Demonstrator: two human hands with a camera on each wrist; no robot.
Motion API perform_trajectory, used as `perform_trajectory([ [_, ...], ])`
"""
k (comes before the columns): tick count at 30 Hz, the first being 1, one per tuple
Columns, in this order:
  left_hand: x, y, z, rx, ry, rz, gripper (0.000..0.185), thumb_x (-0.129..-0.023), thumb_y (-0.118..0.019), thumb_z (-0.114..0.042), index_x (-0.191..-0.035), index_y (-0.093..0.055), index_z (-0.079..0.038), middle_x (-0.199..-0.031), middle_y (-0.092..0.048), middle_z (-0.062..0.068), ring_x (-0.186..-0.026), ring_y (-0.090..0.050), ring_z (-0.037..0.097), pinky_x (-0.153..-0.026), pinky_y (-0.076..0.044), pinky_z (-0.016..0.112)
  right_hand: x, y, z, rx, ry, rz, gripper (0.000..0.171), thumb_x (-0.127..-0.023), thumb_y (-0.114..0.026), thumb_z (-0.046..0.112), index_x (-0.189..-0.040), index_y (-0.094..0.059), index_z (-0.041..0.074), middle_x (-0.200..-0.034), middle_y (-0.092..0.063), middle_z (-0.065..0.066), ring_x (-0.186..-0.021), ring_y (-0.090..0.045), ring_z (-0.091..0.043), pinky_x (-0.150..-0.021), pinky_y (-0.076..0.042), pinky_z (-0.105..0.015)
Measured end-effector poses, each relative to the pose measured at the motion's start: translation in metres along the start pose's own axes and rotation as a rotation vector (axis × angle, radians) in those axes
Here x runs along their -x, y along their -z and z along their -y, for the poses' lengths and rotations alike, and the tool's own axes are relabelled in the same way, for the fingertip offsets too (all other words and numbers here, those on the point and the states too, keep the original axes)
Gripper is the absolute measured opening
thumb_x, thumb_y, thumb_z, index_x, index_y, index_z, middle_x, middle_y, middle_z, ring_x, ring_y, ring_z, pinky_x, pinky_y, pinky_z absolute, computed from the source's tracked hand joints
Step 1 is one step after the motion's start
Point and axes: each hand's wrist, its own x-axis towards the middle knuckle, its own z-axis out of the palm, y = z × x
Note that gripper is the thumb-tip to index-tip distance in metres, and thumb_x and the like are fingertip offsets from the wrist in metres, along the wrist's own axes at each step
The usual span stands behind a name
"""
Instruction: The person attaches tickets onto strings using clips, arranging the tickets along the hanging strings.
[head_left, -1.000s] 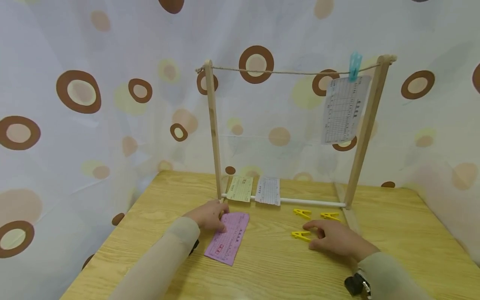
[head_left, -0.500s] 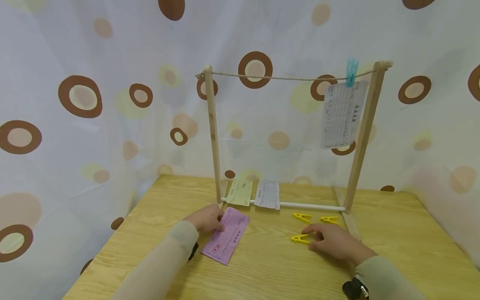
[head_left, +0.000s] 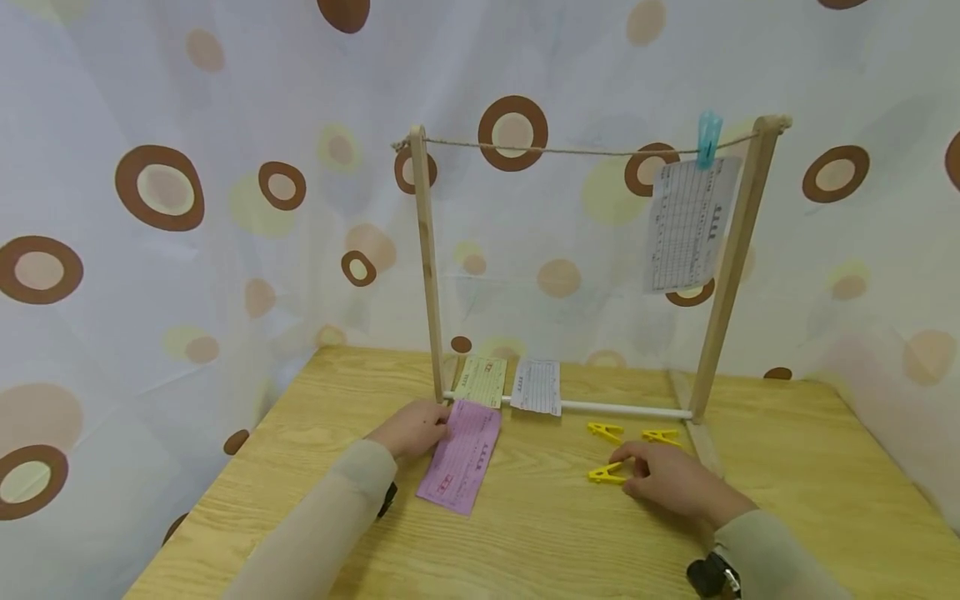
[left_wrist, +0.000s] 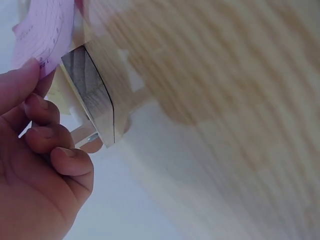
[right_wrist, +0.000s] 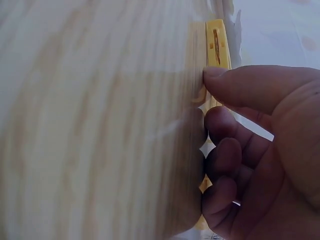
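Observation:
My left hand (head_left: 412, 429) pinches the upper left edge of a pink printed paper slip (head_left: 463, 458) between thumb and fingers. In the left wrist view the slip (left_wrist: 45, 30) rises bent from the thumb and fingertips. On the right, my right hand (head_left: 670, 478) has its thumb and index finger around the handle end of a yellow clothespin (head_left: 606, 474). Seen from the right wrist, that clothespin (right_wrist: 218, 44) sticks out past the thumb, close over the table, while the other fingers are curled with their tips at the tabletop.
Two more yellow clothespins, one here (head_left: 605, 431), lie beyond the right hand. Yellow (head_left: 482, 381) and white (head_left: 536, 386) slips rest over the white bar (head_left: 626, 409) of a wooden frame (head_left: 427, 267). From its rope (head_left: 570, 151) a blue clothespin (head_left: 708, 140) holds a white slip (head_left: 692, 225).
The pink slip has been lifted and moved forward by my left hand, its top edge now overlapping the yellow slip's lower edge in view. My right hand has stayed at the clothespin, which shifted slightly.

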Motion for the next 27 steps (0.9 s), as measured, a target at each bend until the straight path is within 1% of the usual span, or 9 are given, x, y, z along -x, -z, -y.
perform_trajectory([
  [3,-0.002,0.000,-0.002,-0.028,-0.048,-0.033,0.021,-0.102,-0.062,-0.015,-0.118,-0.071,-0.006,-0.093,-0.063,0.002,-0.084,-0.056,0.017,-0.076,-0.048,0.035,0.000,0.001,-0.001,-0.007,-0.009,0.001,0.034,-0.090,-0.076,0.019,-0.123,-0.067,0.013,-0.080,-0.053,0.003,-0.066,-0.046,-0.013,-0.058,-0.037,-0.030],
  [6,-0.004,0.001,-0.004,-0.048,-0.103,-0.074,0.008,-0.100,-0.063,-0.013,-0.101,-0.070,-0.010,-0.088,-0.061,0.001,-0.082,-0.055,0.017,-0.075,-0.048,0.036,0.000,0.001,-0.003,-0.017,-0.016,-0.002,0.033,-0.090,-0.075,0.018,-0.122,-0.067,0.013,-0.080,-0.053,0.002,-0.066,-0.047,-0.015,-0.057,-0.037,-0.030],
  [7,-0.004,0.001,-0.005,-0.055,-0.114,-0.088,0.007,-0.100,-0.063,-0.013,-0.097,-0.069,-0.011,-0.087,-0.060,0.000,-0.081,-0.055,0.017,-0.074,-0.048,0.036,-0.001,0.000,-0.003,-0.019,-0.020,-0.005,0.032,-0.090,-0.075,0.017,-0.121,-0.067,0.013,-0.080,-0.054,0.002,-0.066,-0.047,-0.015,-0.057,-0.038,-0.030],
  [10,-0.004,0.002,-0.007,-0.056,-0.109,-0.120,0.009,-0.100,-0.062,-0.013,-0.096,-0.069,-0.012,-0.088,-0.059,-0.002,-0.079,-0.054,0.016,-0.073,-0.048,0.035,-0.003,0.000,-0.006,-0.017,-0.027,-0.012,0.031,-0.090,-0.074,0.016,-0.120,-0.067,0.014,-0.080,-0.054,0.002,-0.066,-0.047,-0.014,-0.057,-0.038,-0.029],
  [14,-0.004,0.002,-0.012,-0.063,-0.091,-0.152,0.012,-0.102,-0.060,-0.016,-0.096,-0.070,-0.012,-0.091,-0.061,-0.001,-0.079,-0.055,0.015,-0.074,-0.049,0.035,-0.003,0.001,-0.009,-0.037,-0.035,-0.021,0.032,-0.089,-0.073,0.016,-0.119,-0.065,0.014,-0.079,-0.052,0.001,-0.062,-0.046,-0.012,-0.055,-0.037,-0.028],
  [17,-0.004,0.003,-0.014,-0.057,-0.079,-0.176,0.013,-0.102,-0.061,-0.018,-0.100,-0.072,-0.012,-0.095,-0.065,-0.001,-0.081,-0.056,0.014,-0.075,-0.049,0.034,-0.002,0.003,-0.010,-0.074,-0.041,-0.025,0.032,-0.089,-0.071,0.016,-0.120,-0.062,0.012,-0.077,-0.051,0.000,-0.058,-0.044,-0.012,-0.053,-0.037,-0.027],
  [21,-0.002,0.005,-0.018,-0.046,-0.060,-0.199,0.016,-0.102,-0.062,-0.021,-0.108,-0.074,-0.011,-0.099,-0.069,-0.001,-0.081,-0.058,0.013,-0.075,-0.051,0.034,-0.001,0.005,-0.008,-0.124,-0.035,-0.028,0.031,-0.091,-0.069,0.016,-0.120,-0.060,0.008,-0.077,-0.051,-0.001,-0.057,-0.043,-0.011,-0.052,-0.038,-0.027],
  [24,-0.001,0.007,-0.023,-0.068,-0.056,-0.212,0.020,-0.102,-0.062,-0.024,-0.110,-0.074,-0.012,-0.101,-0.071,0.000,-0.084,-0.061,0.013,-0.078,-0.052,0.036,0.000,0.007,-0.005,-0.146,-0.022,-0.033,0.029,-0.093,-0.068,0.016,-0.120,-0.060,0.006,-0.077,-0.051,-0.002,-0.057,-0.042,-0.011,-0.052,-0.039,-0.028],
  [27,0.000,0.008,-0.028,-0.101,-0.065,-0.218,0.021,-0.102,-0.062,-0.028,-0.111,-0.075,-0.014,-0.102,-0.072,0.000,-0.088,-0.063,0.014,-0.082,-0.052,0.038,0.000,0.008,-0.005,-0.157,-0.014,-0.037,0.027,-0.095,-0.069,0.017,-0.118,-0.060,0.007,-0.077,-0.051,-0.003,-0.057,-0.042,-0.011,-0.052,-0.039,-0.028],
])
